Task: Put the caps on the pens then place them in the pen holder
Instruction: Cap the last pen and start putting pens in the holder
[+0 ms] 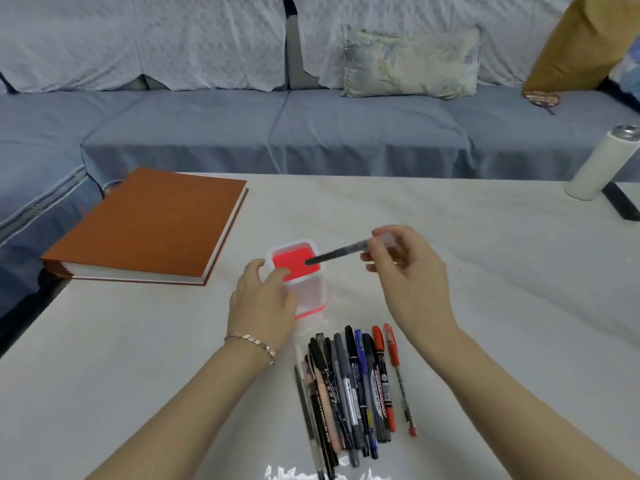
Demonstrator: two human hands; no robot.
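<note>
Pen held tilted over the pen holder on the desk.
The right hand pinches one end of it with its fingers, and the dark tip points at the holder's red inside. The left hand curls its fingers round the holder's side. More pens (some red, some black) lie bunched nearer the person.

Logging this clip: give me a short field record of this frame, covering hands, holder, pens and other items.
left hand: grips the pen holder at its side
right hand: pinches a dark pen, lower end over the holder's opening
pen cap: too blurred to tell
holder: upright on the table, red bottom showing
loose pens: pile of pens lying near the person
other: brown book at left, white bottle far right
</note>
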